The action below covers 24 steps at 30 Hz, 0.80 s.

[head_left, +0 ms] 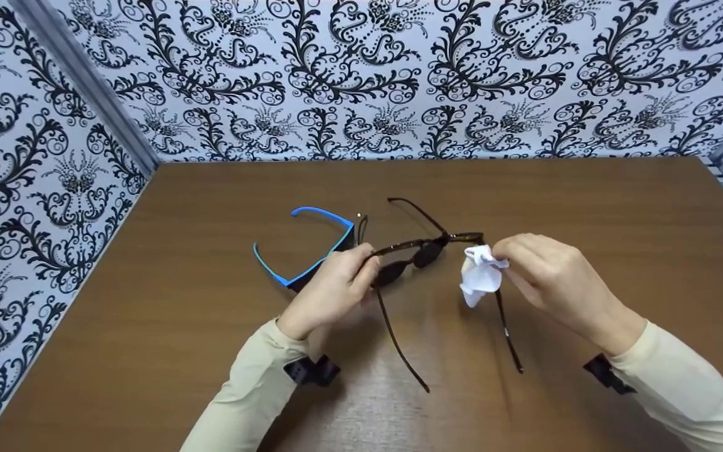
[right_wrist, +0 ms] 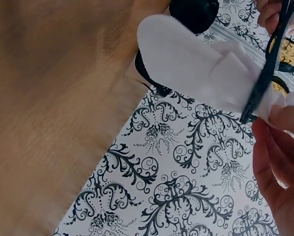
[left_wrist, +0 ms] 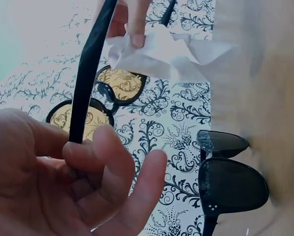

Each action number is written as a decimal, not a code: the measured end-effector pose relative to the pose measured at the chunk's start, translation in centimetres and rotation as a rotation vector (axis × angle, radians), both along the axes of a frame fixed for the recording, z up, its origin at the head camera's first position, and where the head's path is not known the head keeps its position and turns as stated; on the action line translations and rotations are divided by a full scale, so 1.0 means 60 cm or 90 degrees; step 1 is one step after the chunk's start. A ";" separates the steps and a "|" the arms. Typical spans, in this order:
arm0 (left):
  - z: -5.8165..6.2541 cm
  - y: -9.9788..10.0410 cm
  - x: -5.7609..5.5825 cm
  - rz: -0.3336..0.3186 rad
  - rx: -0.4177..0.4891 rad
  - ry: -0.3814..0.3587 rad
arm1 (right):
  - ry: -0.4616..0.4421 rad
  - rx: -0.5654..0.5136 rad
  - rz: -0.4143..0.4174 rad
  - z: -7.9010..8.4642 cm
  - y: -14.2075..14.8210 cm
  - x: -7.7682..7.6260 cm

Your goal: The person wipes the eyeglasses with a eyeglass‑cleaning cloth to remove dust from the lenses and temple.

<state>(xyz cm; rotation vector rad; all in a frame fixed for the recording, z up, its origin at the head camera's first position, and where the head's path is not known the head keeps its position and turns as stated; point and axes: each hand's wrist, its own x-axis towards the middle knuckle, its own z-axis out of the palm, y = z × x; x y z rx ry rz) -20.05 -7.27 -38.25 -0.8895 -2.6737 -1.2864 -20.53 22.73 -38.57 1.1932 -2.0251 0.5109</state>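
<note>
My left hand [head_left: 330, 285] pinches a pair of dark-framed glasses [head_left: 402, 245] near one hinge, holding them above the table with both temples pointing toward me. Their lenses look yellow in the left wrist view, where one temple [left_wrist: 85, 73] rises from between thumb and fingers. At the other end of the frame, my right hand [head_left: 553, 273] grips a crumpled white cloth [head_left: 482, 276] between thumb and fingers. The cloth [right_wrist: 191, 64] wraps about that corner, hiding part of the frame, and one temple [right_wrist: 266, 83] crosses in front of it.
Beyond the held glasses lie black sunglasses [head_left: 427, 254] with dark lenses on the brown wooden table [head_left: 223, 351]. Blue-framed sunglasses [head_left: 311, 270] rest left of them, partly behind my left hand. Patterned black-and-white panels [head_left: 361, 75] enclose the table's back and sides.
</note>
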 end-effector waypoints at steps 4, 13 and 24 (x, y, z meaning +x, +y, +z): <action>-0.002 -0.002 -0.005 0.025 0.032 -0.013 | 0.007 0.028 0.017 0.000 0.003 0.010; 0.001 -0.011 -0.012 0.040 0.128 -0.139 | -0.012 0.059 0.055 -0.008 0.017 0.040; 0.001 -0.010 -0.012 0.058 0.199 -0.218 | -0.030 0.062 0.075 -0.012 -0.005 0.067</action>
